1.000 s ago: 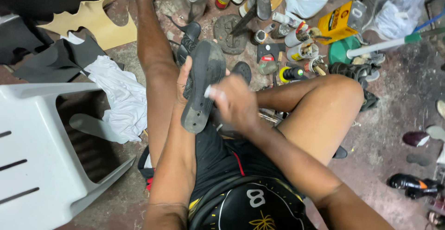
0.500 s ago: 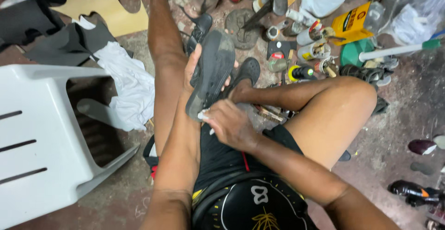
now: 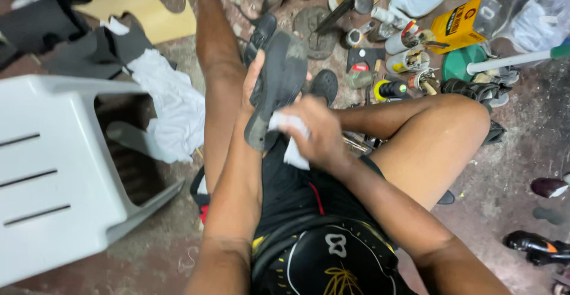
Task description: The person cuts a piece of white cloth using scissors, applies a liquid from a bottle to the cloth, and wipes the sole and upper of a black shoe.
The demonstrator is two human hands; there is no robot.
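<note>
My left hand (image 3: 252, 87) grips a dark shoe (image 3: 279, 84) from the left side, sole turned up toward me, above my lap. My right hand (image 3: 317, 134) is closed on a small white cloth (image 3: 291, 134) and presses it against the near end of the sole. I sit on the floor with my left leg stretched forward and my right knee bent out to the right.
A white plastic chair (image 3: 53, 170) lies tipped at the left. A white rag (image 3: 169, 108) and dark fabric pieces lie beside it. Bottles, cans, a yellow container (image 3: 463, 24) and tools crowd the floor ahead. Dark shoes (image 3: 537, 247) lie at the right.
My right hand with the cloth has slid down the sole toward me, from its middle to its near end. The left hand keeps the shoe in place.
</note>
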